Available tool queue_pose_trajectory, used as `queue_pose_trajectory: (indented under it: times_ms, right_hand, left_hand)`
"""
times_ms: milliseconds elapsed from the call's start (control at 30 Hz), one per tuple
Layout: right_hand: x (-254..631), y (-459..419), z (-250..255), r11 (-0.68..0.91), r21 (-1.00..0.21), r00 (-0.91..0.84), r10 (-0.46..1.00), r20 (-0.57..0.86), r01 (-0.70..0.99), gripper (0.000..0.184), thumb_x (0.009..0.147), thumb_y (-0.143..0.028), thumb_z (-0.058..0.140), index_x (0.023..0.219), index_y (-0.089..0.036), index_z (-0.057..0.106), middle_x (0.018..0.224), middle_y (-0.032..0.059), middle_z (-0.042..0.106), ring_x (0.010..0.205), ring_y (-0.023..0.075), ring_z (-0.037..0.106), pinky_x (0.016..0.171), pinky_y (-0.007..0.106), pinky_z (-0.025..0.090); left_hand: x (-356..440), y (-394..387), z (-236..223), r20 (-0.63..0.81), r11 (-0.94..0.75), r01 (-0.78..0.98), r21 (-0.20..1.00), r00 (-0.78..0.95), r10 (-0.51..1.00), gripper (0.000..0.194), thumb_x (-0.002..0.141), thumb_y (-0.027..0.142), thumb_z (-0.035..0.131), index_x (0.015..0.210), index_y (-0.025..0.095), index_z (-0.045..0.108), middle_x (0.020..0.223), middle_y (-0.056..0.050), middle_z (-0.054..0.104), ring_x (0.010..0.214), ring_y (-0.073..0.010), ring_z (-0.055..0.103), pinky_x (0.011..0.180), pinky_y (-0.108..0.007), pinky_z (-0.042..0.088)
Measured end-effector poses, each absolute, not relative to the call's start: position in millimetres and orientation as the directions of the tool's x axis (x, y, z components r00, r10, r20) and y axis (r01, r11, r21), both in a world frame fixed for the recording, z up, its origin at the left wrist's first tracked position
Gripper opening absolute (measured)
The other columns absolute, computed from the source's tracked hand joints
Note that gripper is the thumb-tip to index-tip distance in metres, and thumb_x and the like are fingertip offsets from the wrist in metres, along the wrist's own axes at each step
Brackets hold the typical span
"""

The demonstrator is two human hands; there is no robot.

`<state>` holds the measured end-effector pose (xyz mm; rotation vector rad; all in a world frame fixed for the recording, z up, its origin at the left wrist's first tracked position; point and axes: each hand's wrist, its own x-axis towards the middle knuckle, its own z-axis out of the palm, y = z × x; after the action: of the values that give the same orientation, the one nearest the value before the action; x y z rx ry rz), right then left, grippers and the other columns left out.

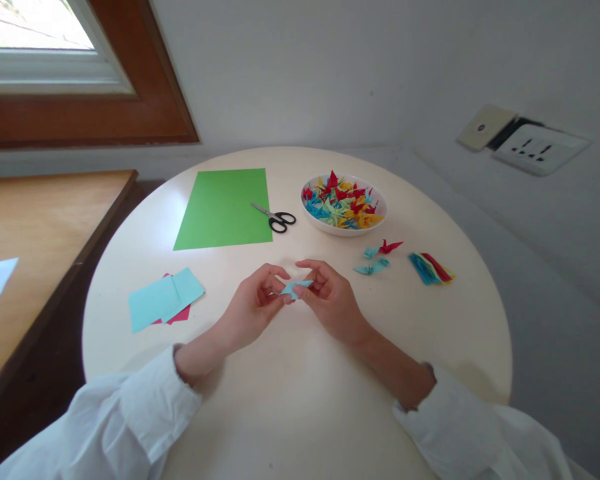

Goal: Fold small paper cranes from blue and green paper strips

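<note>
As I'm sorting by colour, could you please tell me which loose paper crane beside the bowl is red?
The rightmost one: the red paper crane, just outside the bowl; its loose neighbours are light blue cranes.

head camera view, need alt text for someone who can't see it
A person's left hand and right hand hold a small folded light-blue paper over a round pale table. Beyond them are a green sheet, scissors partly on it, and a white bowl of colourful folded-paper birds; flat paper pieces lie left, more folded papers right.
</note>
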<state>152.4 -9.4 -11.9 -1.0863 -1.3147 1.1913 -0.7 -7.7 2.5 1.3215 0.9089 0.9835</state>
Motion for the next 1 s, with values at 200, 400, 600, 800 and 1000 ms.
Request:
queue_pose_trajectory:
  times_ms: [200,400,600,800,1000]
  right_hand:
    - [154.1,-7.6,-10.6,0.114,-0.992,-0.097,0.989,0.11,0.044,0.017,0.069,-0.03,0.066,0.081,-0.018,0.063,0.07,0.0012,0.065,0.063,0.0138,0.06,0.06,0.027,0.05]
    - [155.4,-5.9,-12.0,0.162,-0.982,-0.015,0.987,0.161,0.1,0.015,0.067,-0.032,0.066,0.07,-0.018,0.061,0.065,0.0009,0.064,0.059,0.0135,0.057,0.055,0.025,0.047]
    - [155.2,-6.5,-13.4,0.196,-0.973,0.01,0.98,0.199,0.124,0.012,0.069,-0.029,0.065,0.072,-0.019,0.062,0.071,0.0013,0.064,0.062,0.0132,0.056,0.058,0.026,0.046]
    - [155.2,-9.4,-9.1,0.269,-0.95,-0.036,0.963,0.266,0.159,0.004,0.071,-0.024,0.064,0.07,-0.02,0.062,0.071,0.0001,0.064,0.067,0.0139,0.057,0.061,0.027,0.043]
    - [155.8,-9.6,-10.1,0.344,-0.925,-0.084,0.939,0.334,0.163,0.004,0.072,-0.019,0.064,0.07,-0.022,0.063,0.073,0.0,0.063,0.071,0.0145,0.056,0.065,0.028,0.043]
  left_hand:
    - [-2.4,-7.1,3.6,0.024,-0.005,-0.054,0.999,0.347,0.938,0.03,0.07,0.026,0.069,0.092,0.019,0.049,0.07,0.0,0.064,0.069,-0.0128,0.06,0.064,-0.023,0.044]
    - [-1.9,-5.9,5.8,-0.054,0.091,-0.097,0.991,0.326,0.944,0.035,0.065,0.021,0.071,0.09,0.02,0.047,0.077,-0.001,0.067,0.073,-0.0129,0.062,0.065,-0.022,0.045]
    - [-2.7,-5.1,7.7,-0.23,0.331,-0.207,0.921,0.399,0.888,0.03,0.064,0.013,0.066,0.088,0.019,0.049,0.068,0.0,0.067,0.067,-0.0139,0.064,0.072,-0.03,0.05]
    - [-5.0,-3.1,7.1,-0.361,0.527,-0.343,0.777,0.444,0.82,0.024,0.067,0.01,0.061,0.09,0.014,0.056,0.069,-0.006,0.07,0.064,-0.0156,0.066,0.071,-0.032,0.054]
    - [-5.1,-0.4,5.9,-0.319,0.486,-0.407,0.773,0.414,0.853,0.017,0.073,0.022,0.065,0.088,0.014,0.061,0.074,-0.007,0.07,0.068,-0.0158,0.067,0.074,-0.029,0.053]
